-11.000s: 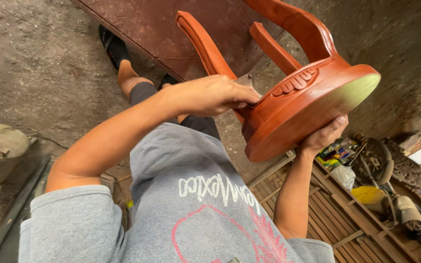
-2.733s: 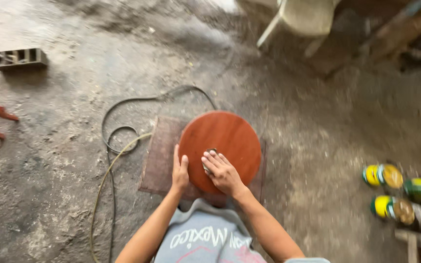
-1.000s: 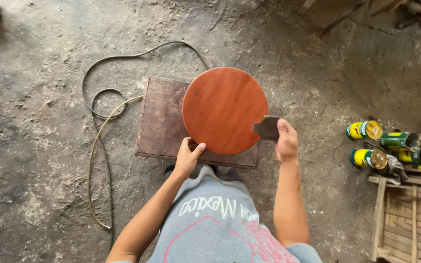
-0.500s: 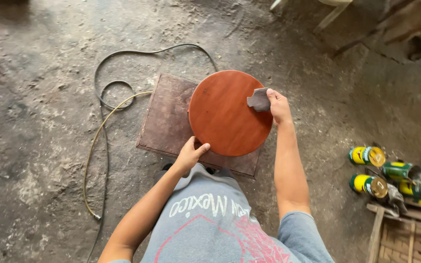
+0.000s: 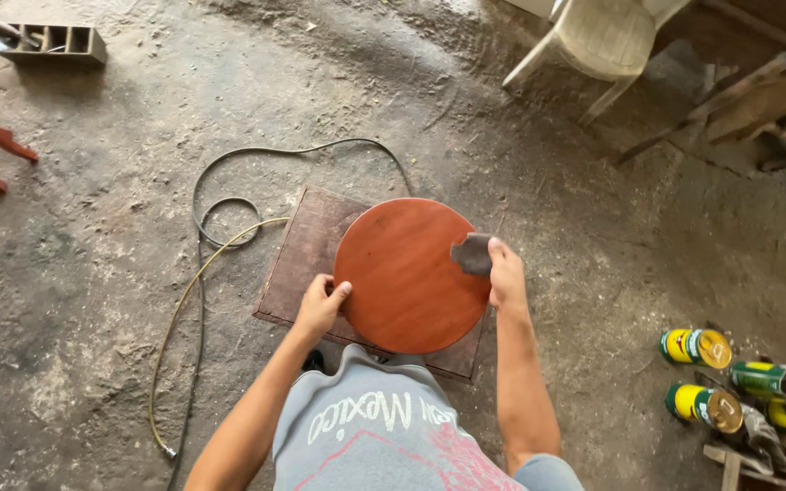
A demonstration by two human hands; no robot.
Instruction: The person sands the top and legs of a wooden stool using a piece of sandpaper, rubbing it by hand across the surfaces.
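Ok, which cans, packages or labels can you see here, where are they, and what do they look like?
Upper can: lying on the floor at right, yellow-green label, gold lid.
Lower can: just below it, same colours.
Open cans: far right edge, green and yellow.
No signs or screens.

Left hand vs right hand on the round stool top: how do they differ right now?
Grip: the left hand holds the edge of the round stool top bare, while the right hand presses a small grey pad onto it.
Place: the left hand sits at the near-left rim, over the brown mat; the right hand is at the right side, fingers reaching onto the top.
Shared: both touch the same top, arms bare.
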